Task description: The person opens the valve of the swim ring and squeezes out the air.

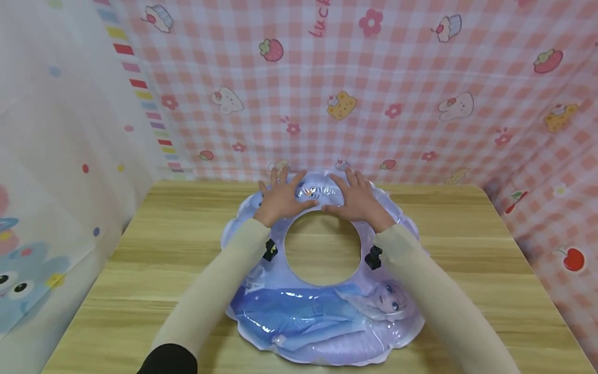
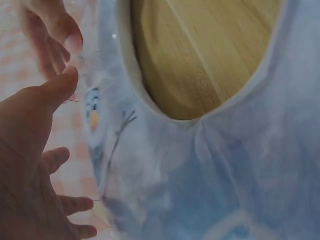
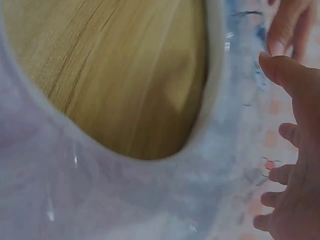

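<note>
A purple-blue inflatable swim ring [image 1: 317,322] with scalloped edges and a printed cartoon figure lies on a wooden table. In the head view, my left hand [image 1: 281,197] is over the ring's far left part, fingers spread. My right hand [image 1: 358,201] is over the far right part, also with fingers spread. Both thumbs point inward near the far side of the hole. The left wrist view shows the left hand [image 2: 30,125] beside the ring [image 2: 170,175]; the right wrist view shows the right hand [image 3: 300,140] along its edge. Whether the palms press on it is hard to tell.
The wooden table [image 1: 154,270] extends on both sides of the ring and shows through its hole. A pink checked cloth [image 1: 303,78] hangs behind the table and along the right. A white patterned cloth [image 1: 56,130] hangs at the left.
</note>
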Action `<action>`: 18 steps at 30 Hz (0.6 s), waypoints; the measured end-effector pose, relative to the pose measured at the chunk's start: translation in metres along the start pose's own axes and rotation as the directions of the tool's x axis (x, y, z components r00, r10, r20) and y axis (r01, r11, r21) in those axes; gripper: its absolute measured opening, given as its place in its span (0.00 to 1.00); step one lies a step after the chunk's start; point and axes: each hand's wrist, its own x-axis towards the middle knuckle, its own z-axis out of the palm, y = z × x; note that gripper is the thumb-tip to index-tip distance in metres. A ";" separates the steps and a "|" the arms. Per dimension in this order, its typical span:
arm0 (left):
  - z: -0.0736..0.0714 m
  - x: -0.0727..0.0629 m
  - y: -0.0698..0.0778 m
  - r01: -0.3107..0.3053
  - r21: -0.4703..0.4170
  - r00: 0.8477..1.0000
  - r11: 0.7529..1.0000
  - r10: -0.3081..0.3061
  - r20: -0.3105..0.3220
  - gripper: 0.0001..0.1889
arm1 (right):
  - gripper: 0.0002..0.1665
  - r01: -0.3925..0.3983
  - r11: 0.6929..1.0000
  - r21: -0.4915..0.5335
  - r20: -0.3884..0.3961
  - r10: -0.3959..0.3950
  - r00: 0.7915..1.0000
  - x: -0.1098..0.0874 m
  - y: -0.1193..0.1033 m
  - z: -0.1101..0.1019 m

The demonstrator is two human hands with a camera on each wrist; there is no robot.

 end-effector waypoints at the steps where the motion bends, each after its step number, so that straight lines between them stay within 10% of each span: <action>1: 0.003 0.003 0.001 0.013 0.013 1.000 1.000 -0.013 0.004 0.49 | 0.56 -0.019 1.000 -0.016 -0.002 0.019 1.000 0.003 -0.001 0.003; 18: 0.037 0.019 -0.010 0.105 0.115 0.990 0.988 -0.115 0.083 0.58 | 0.61 -0.191 0.979 -0.066 0.052 0.194 0.980 0.018 0.004 0.036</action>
